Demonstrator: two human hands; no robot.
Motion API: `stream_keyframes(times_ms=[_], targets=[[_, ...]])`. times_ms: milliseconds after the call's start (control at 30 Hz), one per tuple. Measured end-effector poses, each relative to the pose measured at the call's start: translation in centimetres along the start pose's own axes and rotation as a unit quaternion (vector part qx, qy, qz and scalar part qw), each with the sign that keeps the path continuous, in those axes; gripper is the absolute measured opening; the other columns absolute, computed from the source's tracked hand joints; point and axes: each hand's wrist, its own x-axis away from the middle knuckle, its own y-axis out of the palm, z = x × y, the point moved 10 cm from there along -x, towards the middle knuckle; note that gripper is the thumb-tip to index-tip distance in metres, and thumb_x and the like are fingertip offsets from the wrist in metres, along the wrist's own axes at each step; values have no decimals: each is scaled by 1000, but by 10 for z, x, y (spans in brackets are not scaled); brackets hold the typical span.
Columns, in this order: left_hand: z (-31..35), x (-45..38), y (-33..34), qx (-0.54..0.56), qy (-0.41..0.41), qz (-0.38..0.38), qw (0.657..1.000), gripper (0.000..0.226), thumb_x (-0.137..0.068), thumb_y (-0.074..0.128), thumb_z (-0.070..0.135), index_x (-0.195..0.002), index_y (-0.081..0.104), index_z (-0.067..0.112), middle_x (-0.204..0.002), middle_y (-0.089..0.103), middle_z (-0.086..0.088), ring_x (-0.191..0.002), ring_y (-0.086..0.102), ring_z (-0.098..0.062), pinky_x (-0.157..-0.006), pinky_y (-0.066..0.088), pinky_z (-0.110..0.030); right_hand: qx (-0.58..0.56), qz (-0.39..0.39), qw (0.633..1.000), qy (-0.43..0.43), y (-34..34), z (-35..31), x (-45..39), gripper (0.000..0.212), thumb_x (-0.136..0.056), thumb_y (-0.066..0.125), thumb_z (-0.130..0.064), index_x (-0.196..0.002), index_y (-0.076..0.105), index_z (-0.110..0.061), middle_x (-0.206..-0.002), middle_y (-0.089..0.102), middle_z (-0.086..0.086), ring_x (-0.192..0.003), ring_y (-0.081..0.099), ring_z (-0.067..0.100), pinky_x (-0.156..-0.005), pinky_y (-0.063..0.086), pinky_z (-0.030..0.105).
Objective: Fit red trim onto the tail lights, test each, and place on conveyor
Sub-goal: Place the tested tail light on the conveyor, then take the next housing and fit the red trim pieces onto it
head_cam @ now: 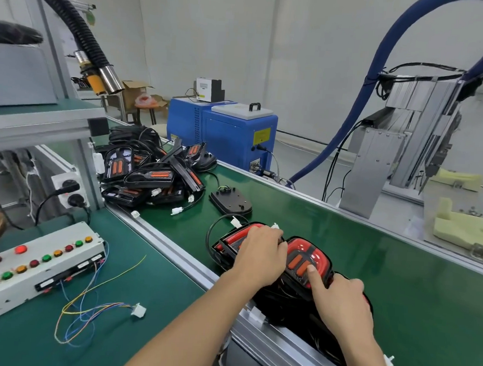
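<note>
Two tail lights with red trim lie side by side on the green conveyor belt (370,275). My left hand (258,254) rests palm down across the left tail light (232,239) and reaches onto the right tail light (306,256). My right hand (340,299) grips the near edge of the right tail light, its index finger pressing on the orange lens. Black cables and more black housings lie under my right hand. A white connector (236,221) sticks up behind the left tail light.
A pile of tail lights without red trim (150,174) sits at the belt's far left. One black housing (230,200) lies face down nearby. A white test box with coloured buttons (37,266) and loose wires with a plug (138,309) rest on the green bench. Blue machine (226,131) stands beyond.
</note>
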Motion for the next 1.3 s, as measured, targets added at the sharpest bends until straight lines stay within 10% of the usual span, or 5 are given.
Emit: stream_keyframes(times_ms=[267,400,567,800,1300], targets=[[-30,52,-39,91,-25,91,991,26,-102,48,19,-107,73,15,-100,65,3,-103,52,-16,-95,44,-31,-94,66,993,-21,-14,-12,20,77,-93,28,-73,-134,52,-12,-129,41,10,-87,48,27,-77,41,38],[-69,99,-76,101,-78,129,983,29,-103,50,24,-124,70,25,-116,64,14,-112,50,-4,-93,35,-17,-242,149,944,-165,-24,-78,77,48,-95,46,-57,-120,63,-21,-105,46,-9,-82,54,3,-67,40,24],[-126,177,-130,95,-168,183,964,21,-100,57,24,-107,77,24,-95,68,19,-89,60,3,-75,38,-4,-332,-52,890,-307,52,-180,159,16,-94,64,-34,-110,66,-35,-83,62,-23,-89,54,-17,-73,38,2],[-207,321,-182,46,-333,221,915,19,-96,59,20,-95,77,26,-89,72,16,-86,61,1,-76,42,-12,-337,-298,795,-407,151,-276,290,18,-94,66,-22,-87,67,-39,-71,68,-3,-58,53,5,-61,44,16],[-275,499,-311,2,-513,400,760,12,-95,58,29,-94,65,18,-87,73,0,-85,66,-21,-78,52,-34,-249,-389,730,-503,207,-384,418,17,-100,54,-29,-87,65,-30,-71,68,-6,-69,65,15,-74,56,36]])
